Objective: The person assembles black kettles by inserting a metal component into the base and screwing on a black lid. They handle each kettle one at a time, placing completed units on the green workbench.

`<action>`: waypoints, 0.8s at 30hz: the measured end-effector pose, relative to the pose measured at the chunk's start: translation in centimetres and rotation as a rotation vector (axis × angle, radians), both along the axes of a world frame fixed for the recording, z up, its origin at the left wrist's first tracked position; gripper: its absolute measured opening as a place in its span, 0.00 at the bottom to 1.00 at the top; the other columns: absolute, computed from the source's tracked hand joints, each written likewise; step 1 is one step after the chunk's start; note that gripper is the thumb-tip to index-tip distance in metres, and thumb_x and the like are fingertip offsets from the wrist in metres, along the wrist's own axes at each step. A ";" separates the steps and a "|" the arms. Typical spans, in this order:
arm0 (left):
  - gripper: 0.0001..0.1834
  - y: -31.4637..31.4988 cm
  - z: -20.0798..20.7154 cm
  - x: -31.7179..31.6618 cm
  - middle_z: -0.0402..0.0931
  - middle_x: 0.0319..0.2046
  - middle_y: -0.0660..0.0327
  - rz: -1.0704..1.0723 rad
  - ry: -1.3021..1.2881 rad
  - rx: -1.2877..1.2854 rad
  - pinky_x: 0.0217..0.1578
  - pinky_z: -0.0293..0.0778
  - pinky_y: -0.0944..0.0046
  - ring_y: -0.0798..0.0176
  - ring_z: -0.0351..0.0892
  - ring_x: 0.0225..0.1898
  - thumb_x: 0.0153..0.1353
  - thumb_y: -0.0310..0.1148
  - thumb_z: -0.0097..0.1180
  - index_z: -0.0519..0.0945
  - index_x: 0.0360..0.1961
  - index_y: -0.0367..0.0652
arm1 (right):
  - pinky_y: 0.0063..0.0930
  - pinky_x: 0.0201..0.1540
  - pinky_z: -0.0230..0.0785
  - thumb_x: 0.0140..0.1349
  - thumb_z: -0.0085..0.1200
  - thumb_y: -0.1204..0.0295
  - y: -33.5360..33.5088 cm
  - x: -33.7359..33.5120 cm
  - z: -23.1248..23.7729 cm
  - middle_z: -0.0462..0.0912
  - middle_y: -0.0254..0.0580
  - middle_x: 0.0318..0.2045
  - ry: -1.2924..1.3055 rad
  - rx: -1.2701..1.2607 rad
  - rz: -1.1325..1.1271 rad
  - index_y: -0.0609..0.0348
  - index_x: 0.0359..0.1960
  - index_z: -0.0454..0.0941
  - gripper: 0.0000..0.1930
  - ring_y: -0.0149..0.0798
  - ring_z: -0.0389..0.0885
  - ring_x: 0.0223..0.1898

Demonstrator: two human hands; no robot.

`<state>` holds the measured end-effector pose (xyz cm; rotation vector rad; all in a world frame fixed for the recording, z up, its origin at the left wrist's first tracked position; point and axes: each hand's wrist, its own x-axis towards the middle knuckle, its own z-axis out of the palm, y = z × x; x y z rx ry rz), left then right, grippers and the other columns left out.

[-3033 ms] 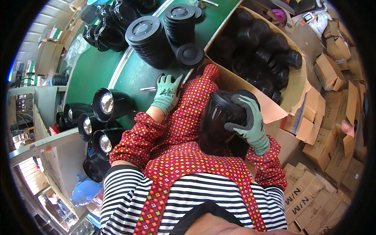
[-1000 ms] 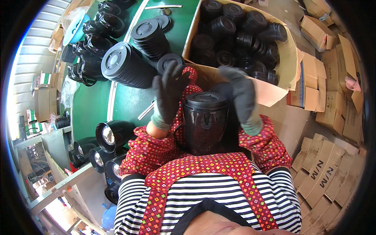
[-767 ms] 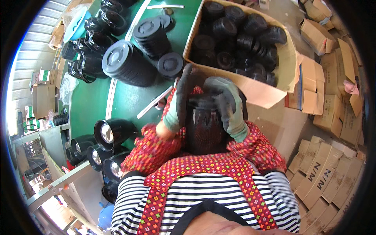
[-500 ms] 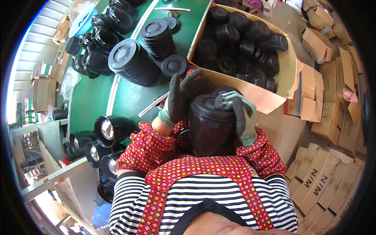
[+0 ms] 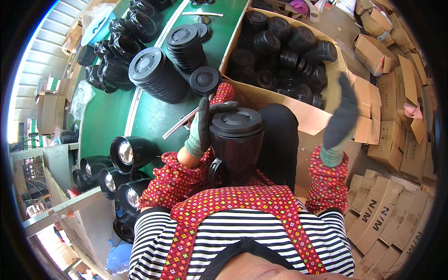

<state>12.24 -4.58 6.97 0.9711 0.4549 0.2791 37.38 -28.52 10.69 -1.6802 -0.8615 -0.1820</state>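
A black canister with a ridged lid and a dark, glossy, see-through body stands upright in front of my lap, a handle-like loop at its lower left. My left hand, in a grey and green glove, is at the left of the lid. One finger points up and others stretch over the lid's far edge. Out to the right, my right hand, in a similar glove, is raised away from the canister with fingers stretched and nothing visible in it.
Stacks of black lids stand on the green table, near a metal bar. Shiny-bottomed black canisters lie at its near left edge. A cardboard box of black lids is ahead right. Flattened cartons lie at right.
My right hand has left the lid and swung out to the right. My left hand has come down to the lid's left edge. The canister has shifted slightly left.
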 end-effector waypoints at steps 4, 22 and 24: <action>0.42 -1.9 -0.6 2.3 0.85 0.57 0.49 0.027 0.019 -0.058 0.65 0.75 0.59 0.56 0.84 0.58 0.83 0.62 0.37 0.80 0.63 0.28 | 0.41 0.72 0.68 0.78 0.48 0.75 1.8 -4.7 0.6 0.79 0.50 0.66 -0.191 -0.167 -0.058 0.67 0.70 0.73 0.22 0.45 0.78 0.68; 0.41 -3.4 -2.7 2.9 0.68 0.74 0.53 0.072 -0.394 0.286 0.75 0.60 0.45 0.44 0.65 0.75 0.80 0.65 0.36 0.68 0.76 0.40 | 0.37 0.60 0.79 0.82 0.45 0.53 3.3 -9.4 -4.6 0.91 0.48 0.48 0.583 0.038 0.503 0.66 0.47 0.88 0.27 0.44 0.89 0.52; 0.42 -2.1 -3.2 3.6 0.67 0.75 0.53 0.073 -0.497 0.321 0.75 0.60 0.44 0.42 0.63 0.76 0.79 0.66 0.36 0.68 0.76 0.40 | 0.37 0.59 0.77 0.83 0.45 0.56 3.4 -9.3 -3.2 0.91 0.47 0.47 0.508 0.074 0.486 0.69 0.47 0.87 0.26 0.42 0.88 0.50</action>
